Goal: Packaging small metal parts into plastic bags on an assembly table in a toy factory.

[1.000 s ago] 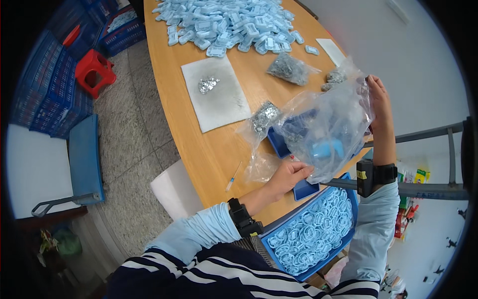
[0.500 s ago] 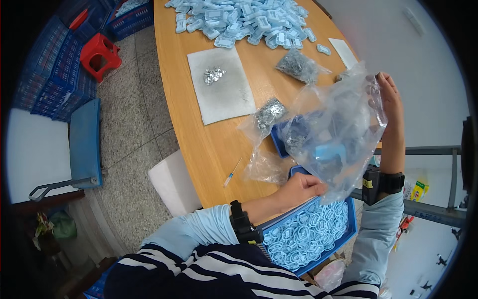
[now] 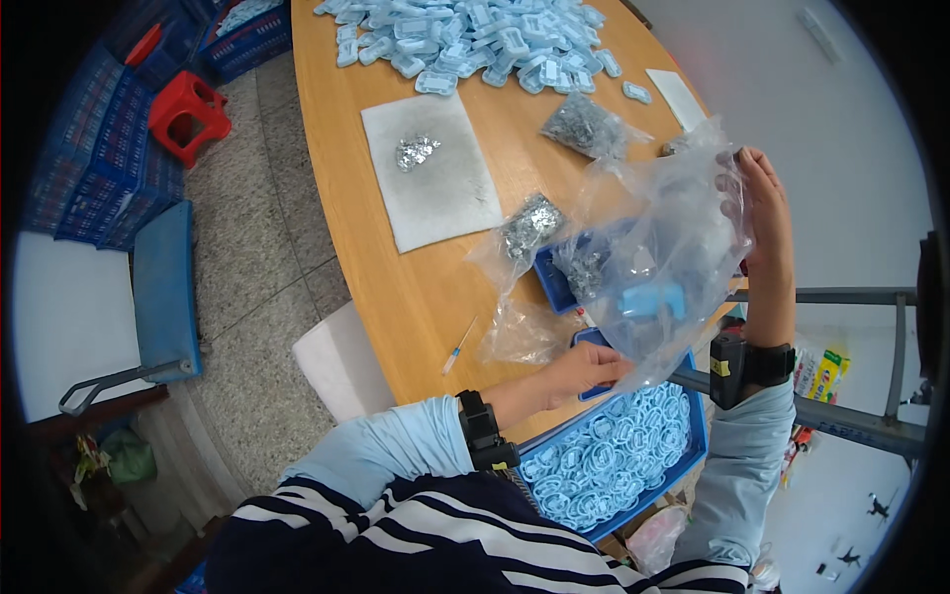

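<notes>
Between my two hands a large clear plastic bag point(image 3: 683, 228) is stretched out over the right side of the table. My left hand point(image 3: 584, 372) pinches its lower corner; my right hand point(image 3: 762, 198) grips its upper right edge. A light blue piece point(image 3: 651, 301) shows through the film; whether it lies inside the bag or behind it I cannot tell. Below my left hand sits a blue crate point(image 3: 701, 436) full of pale blue oval plastic rings point(image 3: 604, 455). Partly behind the bag is a dark blue tray point(image 3: 556, 281) with small grey metal parts.
Pale blue plastic pieces point(image 3: 465, 40) are heaped at the table's far end. A white pad point(image 3: 435, 203) bears a small pile of shiny metal bits point(image 3: 416, 151). Bags of metal parts point(image 3: 584, 126) lie nearby, with a thin needle-tipped tool point(image 3: 453, 358). A red stool point(image 3: 188, 114) stands left.
Both hands and the stretched bag have shifted slightly left. My left hand still pinches the lower corner and my right the upper edge. The whole view has moved a little.
</notes>
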{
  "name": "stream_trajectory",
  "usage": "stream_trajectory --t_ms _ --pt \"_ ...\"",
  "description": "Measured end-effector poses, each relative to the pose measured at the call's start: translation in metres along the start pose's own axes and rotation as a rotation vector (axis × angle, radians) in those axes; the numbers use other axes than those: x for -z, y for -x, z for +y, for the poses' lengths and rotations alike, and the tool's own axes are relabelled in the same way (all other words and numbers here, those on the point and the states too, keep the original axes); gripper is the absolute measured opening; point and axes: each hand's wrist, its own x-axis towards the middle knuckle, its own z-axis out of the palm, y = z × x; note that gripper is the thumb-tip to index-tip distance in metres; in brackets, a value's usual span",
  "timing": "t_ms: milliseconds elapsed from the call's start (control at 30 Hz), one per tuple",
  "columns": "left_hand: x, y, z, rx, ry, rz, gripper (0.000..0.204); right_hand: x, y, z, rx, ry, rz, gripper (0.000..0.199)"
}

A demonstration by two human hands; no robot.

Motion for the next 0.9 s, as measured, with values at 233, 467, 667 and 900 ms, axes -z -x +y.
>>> stream_trajectory --t_ms 233,467,667,900 --pt "0.02 -0.008 -0.018 0.244 0.147 -0.048 0.038 0.006 0.009 -0.003 0.033 -0.015 -0.054 0.016" --pt "0.087 -0.079 -0.053 0.096 0.701 0.274 0.042 -0.006 0.008 -0.016 0.039 0.041 -0.063 0.014" --pt "0.051 -0.064 -0.017 0.144 0.66 0.346 0.033 0.021 -0.007 -0.019 0.043 0.07 -0.05 0.013" --pt "0.055 -0.067 -0.015 0.057 0.699 0.234 0.028 0.021 -0.021 -0.02 0.277 0.304 -0.075 0.02"
